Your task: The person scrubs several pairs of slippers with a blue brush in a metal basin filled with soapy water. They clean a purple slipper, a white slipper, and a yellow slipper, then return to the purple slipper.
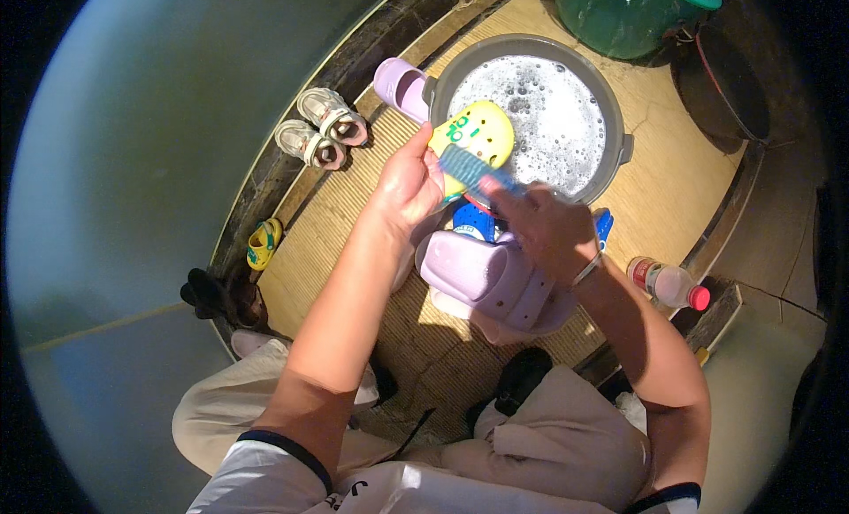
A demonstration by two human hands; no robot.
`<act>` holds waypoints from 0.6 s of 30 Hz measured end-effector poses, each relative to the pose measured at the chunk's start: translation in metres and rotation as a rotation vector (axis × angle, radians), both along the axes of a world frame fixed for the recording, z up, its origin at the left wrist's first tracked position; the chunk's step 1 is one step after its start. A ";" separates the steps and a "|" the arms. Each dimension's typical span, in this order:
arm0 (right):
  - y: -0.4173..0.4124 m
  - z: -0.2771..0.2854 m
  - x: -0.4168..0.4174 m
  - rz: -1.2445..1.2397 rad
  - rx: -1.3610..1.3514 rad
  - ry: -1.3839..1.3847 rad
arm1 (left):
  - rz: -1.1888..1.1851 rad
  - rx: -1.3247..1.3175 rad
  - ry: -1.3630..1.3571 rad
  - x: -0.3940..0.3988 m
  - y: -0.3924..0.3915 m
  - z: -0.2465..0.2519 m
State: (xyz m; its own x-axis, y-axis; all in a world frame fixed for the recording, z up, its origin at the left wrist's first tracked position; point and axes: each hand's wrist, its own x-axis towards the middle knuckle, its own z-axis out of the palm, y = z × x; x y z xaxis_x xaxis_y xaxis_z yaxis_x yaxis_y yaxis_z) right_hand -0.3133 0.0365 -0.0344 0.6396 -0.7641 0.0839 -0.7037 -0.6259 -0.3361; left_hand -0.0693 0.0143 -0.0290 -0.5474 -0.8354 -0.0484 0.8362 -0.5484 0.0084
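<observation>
My left hand [412, 179] holds a small yellow clog [487, 124] with green markings over the near-left rim of a grey basin [613, 106]. In my right hand [554, 229] is a blue scrub brush [467, 165], blurred, lying across the clog's surface. White suds [564, 102] and bubbles cover the water in the basin. Just below my hands sits a pile of lilac slippers [464, 265], with a blue clog [473, 221] partly hidden among them. Another blue piece [604, 225] shows behind my right wrist.
A lilac slide [399, 86] leans by the basin's left side. White children's shoes [325, 126] and a second yellow clog [264, 243] rest along the left ledge. Far right stand a green bucket [610, 20] and a dark bucket [713, 89]. A plastic bottle [670, 285] lies at right.
</observation>
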 end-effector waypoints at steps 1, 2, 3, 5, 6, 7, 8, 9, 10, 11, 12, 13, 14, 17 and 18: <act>-0.006 0.001 -0.001 -0.043 0.066 0.102 | 0.064 0.076 -0.138 0.001 0.000 -0.006; -0.014 -0.005 -0.013 -0.060 -0.022 0.013 | 0.128 0.152 -0.275 0.000 0.002 -0.013; -0.015 -0.005 -0.014 -0.104 0.018 -0.113 | 0.192 0.231 -0.413 -0.008 0.003 -0.010; -0.014 0.006 -0.010 -0.164 0.051 -0.161 | 0.266 0.261 -0.651 -0.024 0.003 0.009; -0.013 0.017 -0.007 -0.179 0.040 -0.083 | 0.276 0.246 -0.637 -0.020 0.003 0.002; -0.006 0.019 0.003 -0.129 0.036 -0.119 | 0.287 0.236 -0.629 -0.018 0.005 0.000; 0.000 0.018 0.014 -0.080 0.032 -0.155 | 0.280 0.220 -0.631 -0.016 0.006 -0.002; 0.005 0.017 0.019 -0.034 0.027 -0.186 | 0.269 0.202 -0.627 -0.019 0.007 0.003; 0.008 0.009 0.021 -0.019 -0.072 -0.209 | 0.259 0.185 -0.624 -0.021 0.008 0.005; 0.002 0.005 0.017 -0.055 -0.055 -0.181 | 0.239 0.169 -0.498 -0.017 0.008 -0.003; -0.010 0.002 0.009 -0.084 -0.042 -0.155 | 0.227 0.149 -0.371 -0.007 0.009 -0.015; -0.019 0.005 0.006 -0.120 -0.029 -0.125 | 0.206 0.129 -0.243 -0.014 0.005 0.002; -0.022 0.013 0.002 -0.172 0.002 -0.128 | 0.338 0.296 -0.628 -0.032 0.006 0.016; -0.015 0.017 0.016 -0.156 -0.090 -0.161 | 0.381 0.318 -0.716 -0.038 0.005 0.020; -0.010 0.017 0.023 -0.143 0.038 -0.181 | 0.369 0.266 -0.694 -0.035 0.006 0.017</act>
State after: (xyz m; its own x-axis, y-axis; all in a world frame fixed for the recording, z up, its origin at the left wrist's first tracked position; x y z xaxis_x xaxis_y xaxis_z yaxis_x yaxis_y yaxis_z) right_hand -0.2899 0.0270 -0.0177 0.5019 -0.8506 0.1567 -0.7105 -0.5088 -0.4861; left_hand -0.1040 0.0203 -0.0115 -0.0134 -0.8687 -0.4952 0.8153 -0.2962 0.4975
